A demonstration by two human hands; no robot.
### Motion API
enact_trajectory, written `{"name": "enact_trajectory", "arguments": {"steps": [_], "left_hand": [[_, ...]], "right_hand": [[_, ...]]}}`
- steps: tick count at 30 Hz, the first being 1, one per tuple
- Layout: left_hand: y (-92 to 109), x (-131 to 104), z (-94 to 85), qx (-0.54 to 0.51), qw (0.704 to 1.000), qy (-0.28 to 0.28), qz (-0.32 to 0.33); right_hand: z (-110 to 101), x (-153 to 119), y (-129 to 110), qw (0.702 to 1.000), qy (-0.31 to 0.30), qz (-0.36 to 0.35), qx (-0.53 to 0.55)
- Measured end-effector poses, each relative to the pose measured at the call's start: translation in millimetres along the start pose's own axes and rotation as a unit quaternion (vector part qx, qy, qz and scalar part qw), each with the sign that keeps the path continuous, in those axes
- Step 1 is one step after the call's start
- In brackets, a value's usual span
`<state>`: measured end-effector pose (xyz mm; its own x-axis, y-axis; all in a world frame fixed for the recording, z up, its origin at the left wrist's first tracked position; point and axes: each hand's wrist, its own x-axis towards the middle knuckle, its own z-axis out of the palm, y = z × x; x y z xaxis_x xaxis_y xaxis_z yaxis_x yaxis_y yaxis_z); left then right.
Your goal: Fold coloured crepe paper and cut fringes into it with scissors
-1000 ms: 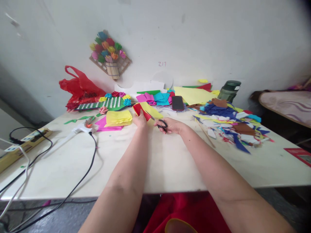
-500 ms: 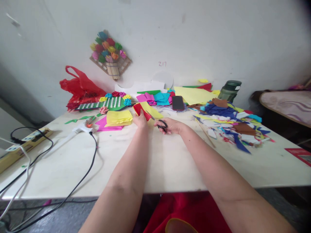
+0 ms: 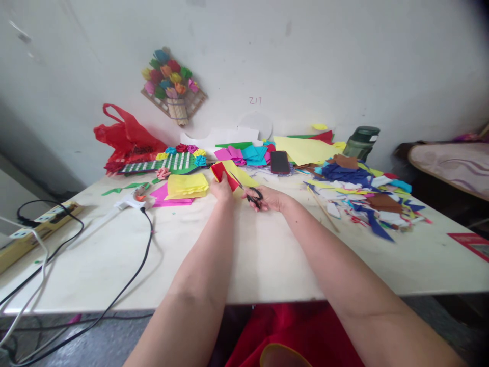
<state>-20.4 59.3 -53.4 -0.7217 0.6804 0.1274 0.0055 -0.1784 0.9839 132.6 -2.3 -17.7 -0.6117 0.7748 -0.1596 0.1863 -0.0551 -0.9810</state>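
At the middle of the frame, the left hand (image 3: 221, 189) pinches the red paper (image 3: 218, 170), with the yellow sheet (image 3: 243, 175) just behind. To its right, the right hand (image 3: 272, 198) grips the scissors (image 3: 252, 198) by their black handles, blades toward the paper; they tilt slightly more steeply than in the earlier frame.

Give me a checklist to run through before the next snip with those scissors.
1. Left hand grips the red paper: ok.
2. Right hand holds the scissors by the handles: ok.
3. Blades off the left fingers: cannot tell; they are very close in view.
4. Phone apart from the scissors: ok, it lies beyond them.
5. Scraps neatly stacked: not ok, a loose heap on the right.
6. Red paper's layers lined up: cannot tell, too small.
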Motion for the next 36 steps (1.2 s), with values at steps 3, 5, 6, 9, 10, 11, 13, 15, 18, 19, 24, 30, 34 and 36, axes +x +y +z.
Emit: {"name": "enact_trajectory", "arguments": {"steps": [3,5,6,9,10,11,13,15,18,19,24,30,34,36], "left_hand": [[0.1,0.6,-0.2,0.005,1.000,0.000,0.000],[-0.5,1.1,-0.1,0.006,1.000,0.003,-0.002],[-1.0,1.4,0.0,0.005,1.000,0.004,-0.004],[-2.5,2.9,0.5,0.003,1.000,0.004,-0.003],[-3.0,3.4,0.6,0.004,1.000,0.006,-0.003],[-3.5,4.0,0.7,0.004,1.000,0.007,-0.003],[-4.4,5.1,1.0,0.001,1.000,0.008,-0.003],[-5.3,6.0,1.3,-0.004,1.000,0.009,-0.002],[-6.4,7.0,1.5,-0.007,1.000,0.009,0.001],[-6.7,7.3,1.5,-0.007,1.000,0.009,0.001],[-5.6,7.2,1.2,-0.016,1.000,0.010,-0.001],[-4.0,6.6,0.5,-0.030,0.999,0.010,-0.011],[-3.0,4.6,0.9,-0.047,0.999,-0.005,-0.011],[-1.1,1.8,1.1,-0.054,0.998,-0.017,-0.014]], "right_hand": [[0.4,0.6,0.8,1.000,0.005,-0.003,0.003],[0.4,0.9,1.2,1.000,0.008,-0.002,0.003],[0.3,1.1,1.5,1.000,0.009,-0.002,0.003],[-0.5,2.4,2.9,1.000,0.007,-0.004,0.004],[-0.8,3.0,3.5,1.000,0.007,-0.006,0.004],[-1.2,3.8,4.2,1.000,0.007,-0.008,0.003],[-1.9,5.1,5.7,1.000,0.009,-0.012,0.000],[-2.4,6.1,7.0,1.000,0.011,-0.016,-0.004],[-2.4,6.3,7.8,1.000,0.010,-0.024,-0.007],[-2.2,6.0,7.6,1.000,0.010,-0.027,-0.008],[-0.8,4.0,5.9,0.999,0.024,-0.027,-0.017],[-0.6,3.8,5.9,0.999,0.021,-0.025,-0.009],[0.0,1.5,3.9,1.000,0.008,-0.010,0.002],[-0.1,0.2,3.0,1.000,0.007,-0.005,0.007]]}}
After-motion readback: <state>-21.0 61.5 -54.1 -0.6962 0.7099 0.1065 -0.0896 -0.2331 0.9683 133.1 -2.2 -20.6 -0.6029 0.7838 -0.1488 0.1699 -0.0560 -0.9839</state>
